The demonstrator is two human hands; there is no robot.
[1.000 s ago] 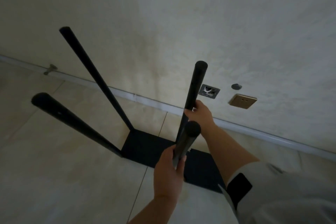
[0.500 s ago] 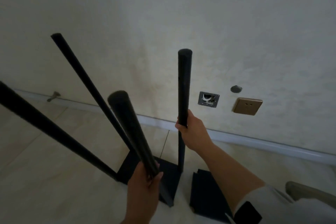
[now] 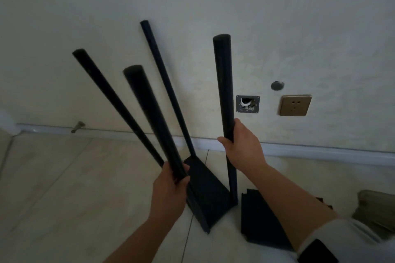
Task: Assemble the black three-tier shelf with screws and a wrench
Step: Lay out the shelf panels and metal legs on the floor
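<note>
Both hands, left hand (image 3: 170, 186) & right hand (image 3: 242, 147), each grip a black pole (image 3: 224, 92), having tipped the shelf base (image 3: 205, 186) off the floor beside the spare board (image 3: 259, 218), prob. repositioning.

we read this as a room in a home, unfurnished or under fit-out. beyond the right hand (image 3: 243, 147) stands a plain cream plastered wall (image 3: 213, 2) with a pale skirting board (image 3: 320, 151) at its foot. to the right of that hand we see a gold wall socket (image 3: 295, 105), an open wiring box (image 3: 247, 104) with cable showing, and a round capped hole (image 3: 277, 85). below the left hand (image 3: 168, 190) lies a beige tiled floor (image 3: 64, 188).
</note>
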